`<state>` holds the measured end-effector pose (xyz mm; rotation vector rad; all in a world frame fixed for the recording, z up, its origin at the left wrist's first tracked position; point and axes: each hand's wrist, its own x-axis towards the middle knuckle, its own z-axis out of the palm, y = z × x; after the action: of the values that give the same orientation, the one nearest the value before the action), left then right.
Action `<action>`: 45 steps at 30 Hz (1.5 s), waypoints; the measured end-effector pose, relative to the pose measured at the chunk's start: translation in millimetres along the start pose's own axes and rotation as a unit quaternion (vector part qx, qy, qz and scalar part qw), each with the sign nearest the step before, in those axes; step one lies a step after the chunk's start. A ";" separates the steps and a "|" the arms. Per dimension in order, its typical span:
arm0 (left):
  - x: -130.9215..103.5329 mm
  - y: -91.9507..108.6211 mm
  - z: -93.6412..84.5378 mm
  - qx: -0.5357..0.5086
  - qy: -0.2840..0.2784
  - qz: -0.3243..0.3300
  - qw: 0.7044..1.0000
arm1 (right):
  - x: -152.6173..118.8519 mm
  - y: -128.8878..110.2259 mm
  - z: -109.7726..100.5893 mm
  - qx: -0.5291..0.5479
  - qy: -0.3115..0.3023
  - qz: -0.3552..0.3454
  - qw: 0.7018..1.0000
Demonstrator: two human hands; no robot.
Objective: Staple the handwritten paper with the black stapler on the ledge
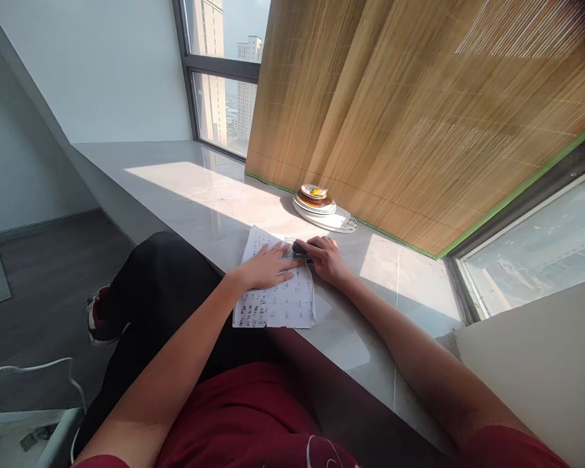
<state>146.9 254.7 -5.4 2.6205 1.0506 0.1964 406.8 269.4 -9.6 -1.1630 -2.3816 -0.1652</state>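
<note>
Holding black stapler [299,249] at paper's [287,304] edge

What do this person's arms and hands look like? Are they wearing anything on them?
The left grip and right grip are plain hands with slim fingers and no gloves. Both forearms are bare, with no watch or bracelet to be seen. Higher up, the dark red left sleeve and matching right sleeve show. I see no markings on either sleeve.
</note>
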 end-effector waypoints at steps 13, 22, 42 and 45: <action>0.4 2.8 -0.7 0.002 -0.010 -0.011 1.000 | 2.7 -8.3 -0.2 -0.020 -0.006 0.014 1.000; -0.8 0.9 0.8 -0.016 0.006 -0.001 1.000 | 5.0 -6.0 1.8 -0.012 -0.008 0.009 1.000; -0.2 3.3 -5.0 -0.026 -0.015 -0.002 1.000 | -3.8 8.0 9.3 0.042 0.156 0.213 0.964; -2.2 -1.0 -11.9 -0.055 0.084 -0.019 0.995 | -0.2 0.5 2.0 0.068 0.224 0.231 0.944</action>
<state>141.8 256.7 5.4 2.5185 1.1099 0.4586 406.6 270.2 -11.5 -1.4062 -1.6557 -0.0934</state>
